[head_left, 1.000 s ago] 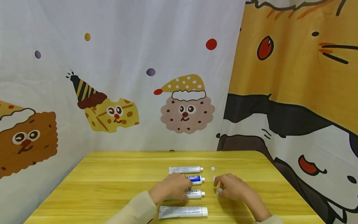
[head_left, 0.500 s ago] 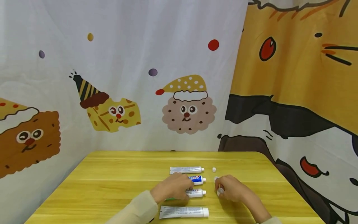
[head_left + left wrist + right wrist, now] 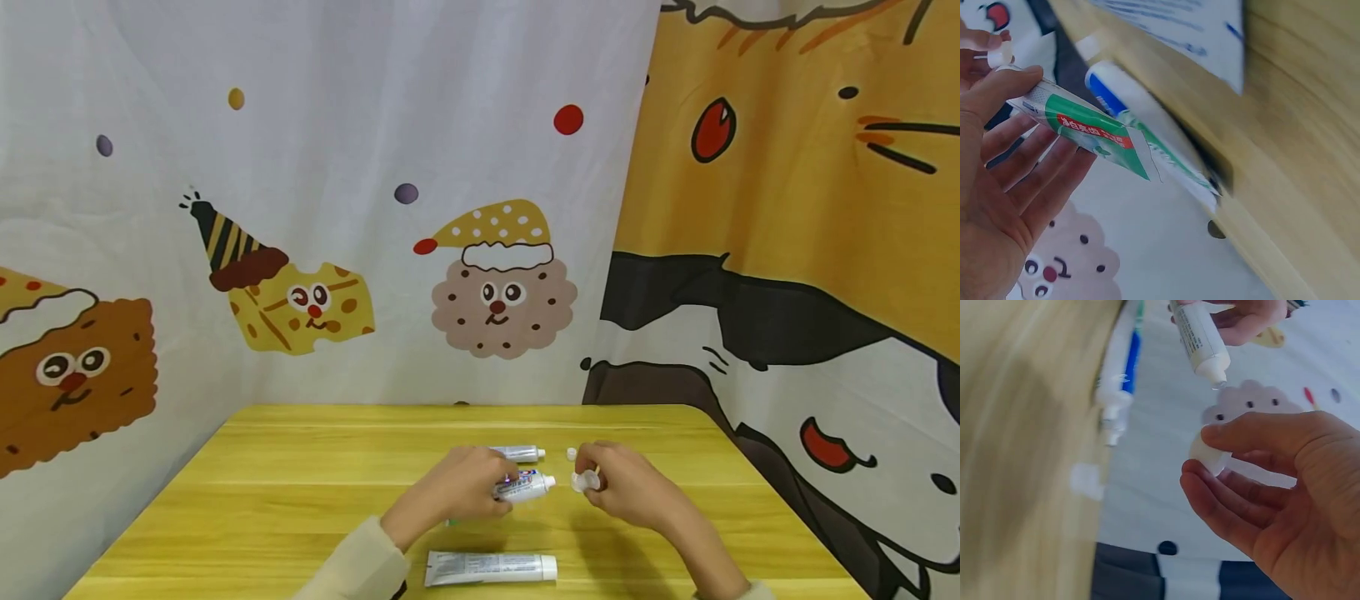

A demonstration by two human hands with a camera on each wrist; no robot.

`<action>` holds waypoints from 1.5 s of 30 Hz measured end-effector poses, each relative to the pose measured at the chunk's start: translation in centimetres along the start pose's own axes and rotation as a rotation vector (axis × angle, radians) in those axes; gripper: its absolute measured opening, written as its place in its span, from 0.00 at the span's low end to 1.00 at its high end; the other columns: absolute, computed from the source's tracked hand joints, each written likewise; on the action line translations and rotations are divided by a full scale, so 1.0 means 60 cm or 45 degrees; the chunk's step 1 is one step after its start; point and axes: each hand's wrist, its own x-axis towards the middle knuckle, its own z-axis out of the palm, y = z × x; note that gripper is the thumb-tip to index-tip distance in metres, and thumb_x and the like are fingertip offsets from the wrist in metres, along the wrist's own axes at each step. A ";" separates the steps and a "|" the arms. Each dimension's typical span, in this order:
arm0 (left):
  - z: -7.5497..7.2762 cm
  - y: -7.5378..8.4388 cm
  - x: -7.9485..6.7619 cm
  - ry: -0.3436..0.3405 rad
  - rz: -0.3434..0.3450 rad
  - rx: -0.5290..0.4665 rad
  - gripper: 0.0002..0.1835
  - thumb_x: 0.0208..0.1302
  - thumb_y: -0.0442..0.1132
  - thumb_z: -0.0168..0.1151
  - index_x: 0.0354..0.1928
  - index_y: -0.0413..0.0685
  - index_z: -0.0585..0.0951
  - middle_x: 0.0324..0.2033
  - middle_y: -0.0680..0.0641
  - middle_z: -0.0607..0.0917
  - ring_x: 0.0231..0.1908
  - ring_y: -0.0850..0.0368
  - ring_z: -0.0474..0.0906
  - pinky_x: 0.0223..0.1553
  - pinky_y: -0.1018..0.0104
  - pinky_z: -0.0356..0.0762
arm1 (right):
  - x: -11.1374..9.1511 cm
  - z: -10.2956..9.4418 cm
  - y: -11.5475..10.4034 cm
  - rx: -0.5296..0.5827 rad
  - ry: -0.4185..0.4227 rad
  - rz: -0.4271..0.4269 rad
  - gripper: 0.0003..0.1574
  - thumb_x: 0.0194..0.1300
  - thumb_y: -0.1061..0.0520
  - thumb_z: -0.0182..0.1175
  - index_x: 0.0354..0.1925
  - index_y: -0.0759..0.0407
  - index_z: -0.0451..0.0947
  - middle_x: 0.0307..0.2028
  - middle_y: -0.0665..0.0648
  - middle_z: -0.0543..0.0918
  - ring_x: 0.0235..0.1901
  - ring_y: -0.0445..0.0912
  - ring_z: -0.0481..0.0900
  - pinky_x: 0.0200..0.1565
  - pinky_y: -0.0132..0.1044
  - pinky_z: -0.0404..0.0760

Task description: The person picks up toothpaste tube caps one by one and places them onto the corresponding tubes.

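Observation:
My left hand (image 3: 461, 483) holds a toothpaste tube (image 3: 528, 487) above the table, its bare nozzle pointing right. In the left wrist view this tube shows a green print with a red band (image 3: 1088, 128), pinched between thumb and fingers. Opposite the nozzle, my right hand (image 3: 633, 487) pinches a white cap (image 3: 1208, 453) between thumb and fingertips. A short gap separates cap and nozzle. Beyond lies a silver tube (image 3: 522, 453) without its cap, partly covered by the left hand. A blue-and-white tube (image 3: 1107, 94) lies on the table, mostly hidden in the head view.
Nearest the front, a capped silver-white tube (image 3: 491, 568) lies on the wooden table (image 3: 315, 500). A small loose cap (image 3: 572, 454) sits at the back, beside the right hand. Another white cap (image 3: 1087, 481) rests on the table. A printed cloth (image 3: 337, 167) hangs behind.
My left hand has lifted the green-printed tube off the table and moved it away from me. My right hand has raised the cap from the table towards the nozzle's level.

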 end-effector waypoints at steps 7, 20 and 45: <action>-0.022 0.005 -0.027 0.125 -0.068 -0.167 0.14 0.62 0.50 0.74 0.48 0.57 0.87 0.34 0.61 0.85 0.24 0.72 0.68 0.26 0.76 0.67 | -0.001 -0.037 -0.046 -0.007 0.081 -0.039 0.14 0.61 0.64 0.69 0.43 0.47 0.85 0.41 0.45 0.86 0.33 0.32 0.78 0.34 0.31 0.81; -0.051 0.016 -0.062 0.267 -0.082 -0.220 0.14 0.61 0.48 0.73 0.47 0.56 0.87 0.36 0.60 0.87 0.26 0.73 0.70 0.27 0.78 0.69 | 0.003 -0.045 -0.085 0.170 0.299 -0.082 0.15 0.58 0.63 0.75 0.39 0.46 0.82 0.36 0.42 0.86 0.35 0.33 0.84 0.40 0.34 0.87; -0.075 0.028 -0.069 0.320 -0.019 -0.089 0.14 0.61 0.50 0.74 0.47 0.58 0.86 0.37 0.59 0.88 0.23 0.75 0.68 0.24 0.81 0.65 | 0.007 -0.036 -0.072 0.509 0.246 -0.238 0.17 0.60 0.66 0.73 0.45 0.50 0.83 0.42 0.50 0.87 0.38 0.41 0.86 0.43 0.37 0.88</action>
